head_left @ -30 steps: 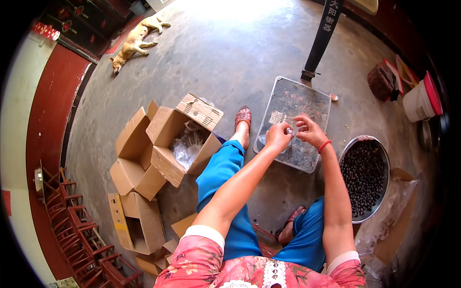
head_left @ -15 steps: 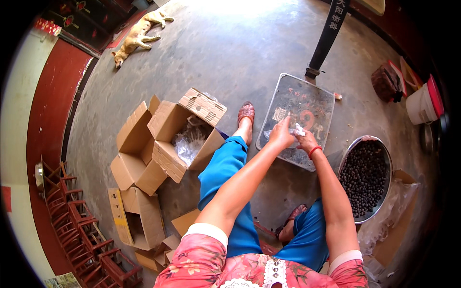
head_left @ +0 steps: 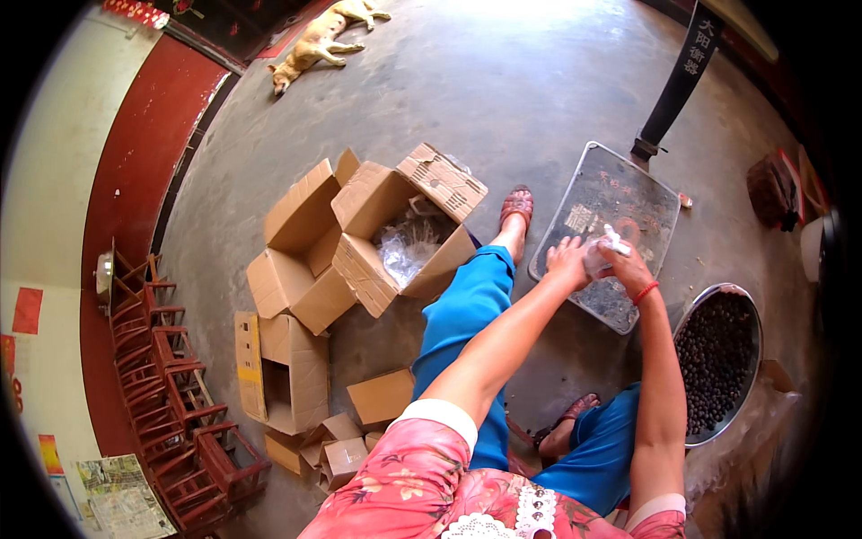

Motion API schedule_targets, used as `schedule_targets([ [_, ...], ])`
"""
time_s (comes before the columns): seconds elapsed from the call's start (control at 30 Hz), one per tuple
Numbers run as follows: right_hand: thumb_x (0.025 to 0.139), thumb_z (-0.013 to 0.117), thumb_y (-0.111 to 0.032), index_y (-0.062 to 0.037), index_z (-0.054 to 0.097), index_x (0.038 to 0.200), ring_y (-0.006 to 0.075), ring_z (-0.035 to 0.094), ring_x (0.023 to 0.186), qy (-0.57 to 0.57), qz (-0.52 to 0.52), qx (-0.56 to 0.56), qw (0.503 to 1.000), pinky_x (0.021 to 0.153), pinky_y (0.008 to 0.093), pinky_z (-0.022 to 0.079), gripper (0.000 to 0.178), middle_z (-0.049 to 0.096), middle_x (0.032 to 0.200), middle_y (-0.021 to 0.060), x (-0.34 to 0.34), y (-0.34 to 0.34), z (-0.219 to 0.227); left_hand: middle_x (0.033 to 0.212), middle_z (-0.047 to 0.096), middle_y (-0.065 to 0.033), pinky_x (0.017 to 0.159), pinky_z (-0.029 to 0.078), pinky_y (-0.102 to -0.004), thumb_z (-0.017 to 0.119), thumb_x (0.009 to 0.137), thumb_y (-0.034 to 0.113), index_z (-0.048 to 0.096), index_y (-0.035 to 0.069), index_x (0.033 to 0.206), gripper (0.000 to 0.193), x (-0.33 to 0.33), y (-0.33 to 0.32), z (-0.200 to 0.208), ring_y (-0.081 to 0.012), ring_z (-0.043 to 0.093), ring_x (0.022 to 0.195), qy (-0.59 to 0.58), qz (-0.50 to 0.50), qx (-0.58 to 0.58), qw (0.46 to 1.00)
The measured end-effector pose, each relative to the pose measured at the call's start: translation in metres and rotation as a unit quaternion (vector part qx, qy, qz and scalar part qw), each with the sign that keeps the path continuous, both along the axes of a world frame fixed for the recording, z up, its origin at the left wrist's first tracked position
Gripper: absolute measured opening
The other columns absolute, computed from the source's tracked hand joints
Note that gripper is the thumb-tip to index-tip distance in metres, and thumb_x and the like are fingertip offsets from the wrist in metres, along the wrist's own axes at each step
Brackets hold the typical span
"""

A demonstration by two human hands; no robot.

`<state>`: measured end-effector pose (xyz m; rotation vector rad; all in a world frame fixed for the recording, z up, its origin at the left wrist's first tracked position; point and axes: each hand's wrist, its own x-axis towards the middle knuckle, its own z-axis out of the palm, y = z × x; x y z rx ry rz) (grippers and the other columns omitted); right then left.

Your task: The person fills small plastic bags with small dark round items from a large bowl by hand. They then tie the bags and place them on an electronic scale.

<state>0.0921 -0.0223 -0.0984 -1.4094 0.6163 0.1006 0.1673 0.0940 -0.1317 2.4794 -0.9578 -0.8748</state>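
Note:
Over the platform scale [head_left: 575,189], my right hand [head_left: 634,271] is closed around a thin clear plastic bag [head_left: 594,260]. A crumpled white end [head_left: 615,241] of the bag sticks up above the fingers. Beside it my left hand [head_left: 567,264] has its fingers stretched out over the scale plate, against or close to the bag's left side; exact contact is hard to tell. What the bag contains cannot be made out. To the right of my right forearm stands a round metal basin [head_left: 761,346] holding many small dark round fruits or nuts [head_left: 716,359].
Left of my leg are open cardboard boxes [head_left: 305,216], one with clear plastic bags [head_left: 409,247] inside. Smaller cartons [head_left: 382,395] lie nearer. Red wooden stools [head_left: 180,395] line the left wall. A dog [head_left: 314,45] lies far off. The scale's dark post [head_left: 678,81] rises behind the plate.
The whole view has swung left, so everything sits farther right. My hands have drawn slightly apart; the left fingers are now stretched out and more of the clear bag shows between them.

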Motion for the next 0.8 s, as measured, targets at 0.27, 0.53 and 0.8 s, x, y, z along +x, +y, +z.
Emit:
schedule_targets([
  [0.27, 0.068, 0.069, -0.018, -0.0054, 0.038, 0.126, 0.0187, 0.048, 0.104, -0.097, 0.12, -0.127, 0.98, 0.09, 0.031, 0.038, 0.067, 0.051, 0.113, 0.0084, -0.004, -0.02, 0.03, 0.084, 0.061, -0.019, 0.076, 0.043, -0.0443, 0.053, 0.074, 0.026, 0.063, 0.007, 0.085, 0.025, -0.001, -0.01, -0.001, -0.0355, 0.057, 0.085, 0.041, 0.095, -0.159, 0.982],
  [0.53, 0.062, 0.077, -0.019, -0.0065, 0.024, 0.134, 0.0251, 0.044, 0.112, -0.051, 0.146, -0.104, 0.982, 0.09, 0.0349, 0.04, 0.091, 0.044, 0.121, 0.0122, -0.013, -0.038, 0.005, 0.092, 0.061, -0.0179, 0.07, 0.045, -0.0417, 0.049, 0.08, 0.024, 0.059, 0.009, 0.099, 0.026, -0.006, -0.021, 0.02, -0.0342, 0.058, 0.086, 0.065, 0.142, -0.332, 0.93],
  [0.8, 0.066, 0.072, -0.024, -0.014, 0.022, 0.136, 0.0295, 0.023, 0.128, -0.104, 0.176, -0.364, 0.909, 0.105, 0.041, 0.02, 0.087, 0.025, 0.139, 0.012, 0.001, -0.012, -0.041, 0.105, 0.057, -0.0187, 0.093, 0.034, -0.038, 0.051, 0.084, 0.036, 0.058, 0.011, 0.111, 0.038, -0.011, -0.038, -0.007, -0.0315, 0.052, 0.104, -0.028, 0.196, -0.346, 0.917],
])
